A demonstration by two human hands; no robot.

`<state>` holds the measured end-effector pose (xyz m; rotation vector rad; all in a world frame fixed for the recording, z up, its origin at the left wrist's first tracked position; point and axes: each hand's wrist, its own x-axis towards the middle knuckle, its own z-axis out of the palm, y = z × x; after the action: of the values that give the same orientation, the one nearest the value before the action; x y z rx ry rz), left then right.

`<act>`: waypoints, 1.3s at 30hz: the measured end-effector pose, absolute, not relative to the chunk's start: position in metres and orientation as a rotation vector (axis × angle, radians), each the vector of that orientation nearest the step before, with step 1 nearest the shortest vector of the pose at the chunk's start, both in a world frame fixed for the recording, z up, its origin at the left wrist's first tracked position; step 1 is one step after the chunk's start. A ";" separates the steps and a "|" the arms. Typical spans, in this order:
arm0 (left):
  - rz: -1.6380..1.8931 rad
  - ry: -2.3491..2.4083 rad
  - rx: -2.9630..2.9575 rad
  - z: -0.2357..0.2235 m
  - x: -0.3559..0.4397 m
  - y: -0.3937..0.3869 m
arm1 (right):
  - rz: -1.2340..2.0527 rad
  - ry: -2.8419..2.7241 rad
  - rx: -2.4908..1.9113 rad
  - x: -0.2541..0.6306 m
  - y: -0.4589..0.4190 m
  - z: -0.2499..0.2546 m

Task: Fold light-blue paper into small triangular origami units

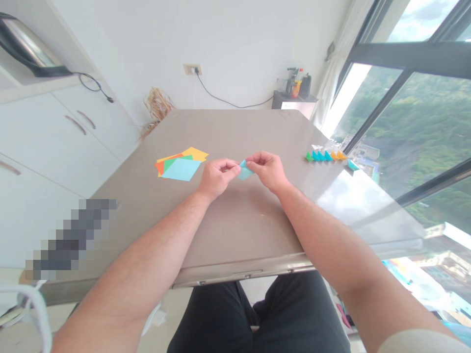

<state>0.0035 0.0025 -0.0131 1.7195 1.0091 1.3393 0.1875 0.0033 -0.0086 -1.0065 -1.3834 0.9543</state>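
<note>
A small folded piece of light blue paper (244, 172) is held up over the middle of the table, between my two hands. My left hand (218, 177) pinches its left edge between thumb and forefinger. On the other side, my right hand (268, 169) grips the upper right part the same way. Fingers cover both sides of the paper, so its full folded shape cannot be made out. To the left of my left hand lies a fanned pile of coloured paper sheets (182, 169), light blue on top, with green, orange and yellow beneath.
A row of small folded paper pieces (324, 156) in green, blue and orange stands at the table's right side, with one more blue folded piece (352, 165) beside it. A pixelated dark object (73, 235) lies at the left edge of the grey table (235, 225). Windows border the right.
</note>
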 end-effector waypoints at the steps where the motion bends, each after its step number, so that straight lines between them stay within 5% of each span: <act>1: 1.343 1.000 1.695 -0.014 0.003 0.003 | 0.957 -1.385 -1.000 0.187 0.003 -0.008; 39: 1.346 0.991 1.569 -0.012 0.005 0.005 | 0.962 -1.454 -1.009 0.185 -0.004 0.000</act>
<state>0.0049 0.0047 -0.0122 1.5685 0.9908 1.3460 0.1850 -0.0040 -0.0003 -1.0091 -1.4538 0.9624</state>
